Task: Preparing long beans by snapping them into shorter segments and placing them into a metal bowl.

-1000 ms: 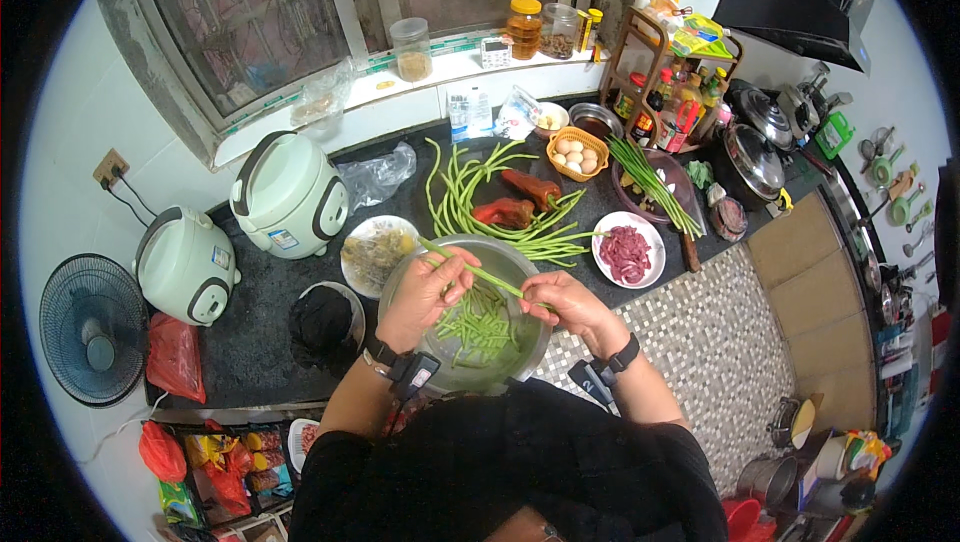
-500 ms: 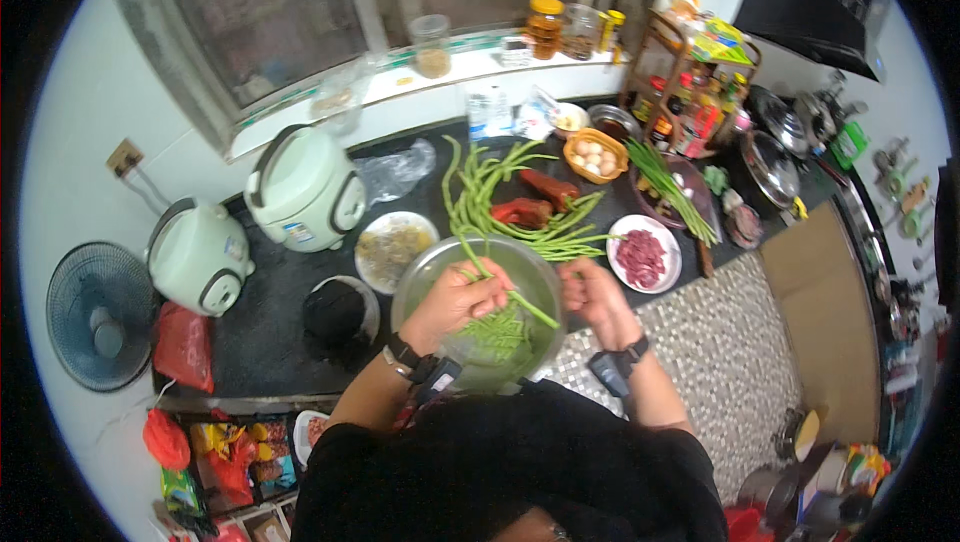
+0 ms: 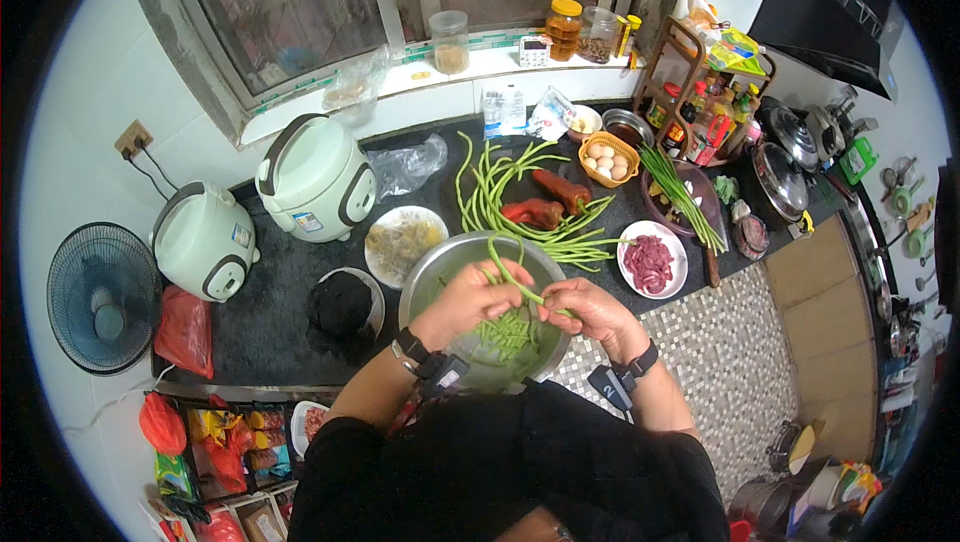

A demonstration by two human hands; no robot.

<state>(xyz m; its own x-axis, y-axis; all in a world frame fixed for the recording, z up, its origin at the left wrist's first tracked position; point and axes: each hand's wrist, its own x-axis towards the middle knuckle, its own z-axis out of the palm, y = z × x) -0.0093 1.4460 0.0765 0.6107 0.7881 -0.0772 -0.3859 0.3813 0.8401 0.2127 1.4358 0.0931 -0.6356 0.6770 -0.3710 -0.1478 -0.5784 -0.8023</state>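
Observation:
A long green bean (image 3: 508, 274) runs between my two hands, above a wide metal bowl (image 3: 420, 294). My left hand (image 3: 482, 292) is closed round the bean, whose upper part loops over the fingers. The fingers of my right hand (image 3: 583, 310) pinch its other end by the bowl's right rim. Inside the bowl lie short cut pieces of green bean (image 3: 503, 340). Just beyond it, a pile of whole long beans (image 3: 484, 185) spreads over the dark counter, with red peppers (image 3: 532, 212) lying among them.
A white bowl of sliced raw meat (image 3: 648, 260) stands to the right, near a basket of eggs (image 3: 610, 159) and green stalks (image 3: 682, 195). Left are a plate of soaking food (image 3: 402, 240), a pot with something black (image 3: 342, 306) and two rice cookers (image 3: 313, 180).
My right hand has come in leftward from beside the bowl and now grips the lower end of the bean. The whole view has shifted slightly.

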